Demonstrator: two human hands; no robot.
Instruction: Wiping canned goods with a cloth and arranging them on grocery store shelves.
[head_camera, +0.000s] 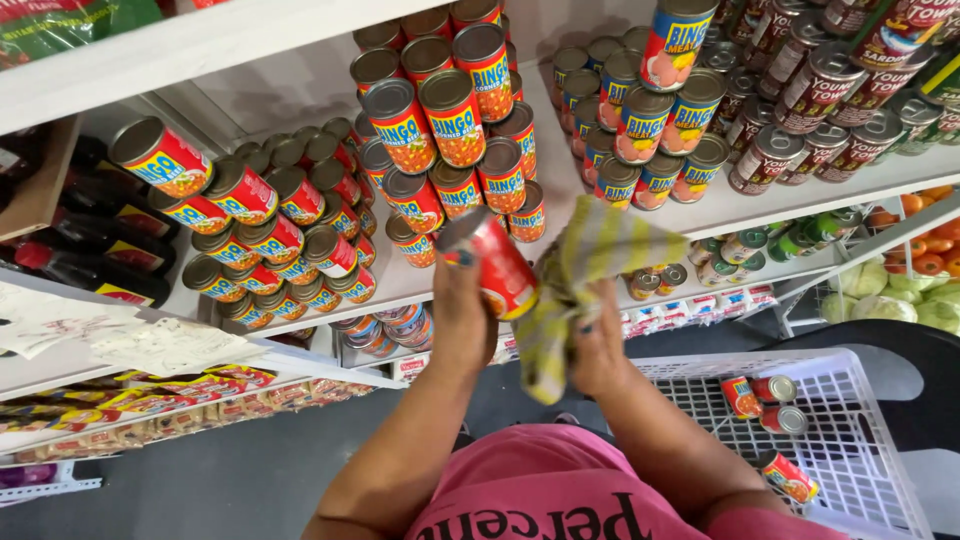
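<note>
My left hand (462, 318) grips a red tin can (497, 262) and holds it up in front of the shelf. My right hand (597, 350) clutches a yellow-green striped cloth (585, 270) that drapes against the can's right side. Behind both hands, a white shelf (560, 190) carries stacks of red and blue tin cans (450, 130) lying on their sides. A gap in the stacks shows on the shelf just above the held can.
A white plastic crate (850, 440) at lower right holds several loose red cans (760, 395). Dark bottles (90, 250) stand at left, papers (150, 345) lie on a lower shelf. Brown-labelled cans (820, 110) fill the right shelf; oranges and cabbages (915, 270) sit below them.
</note>
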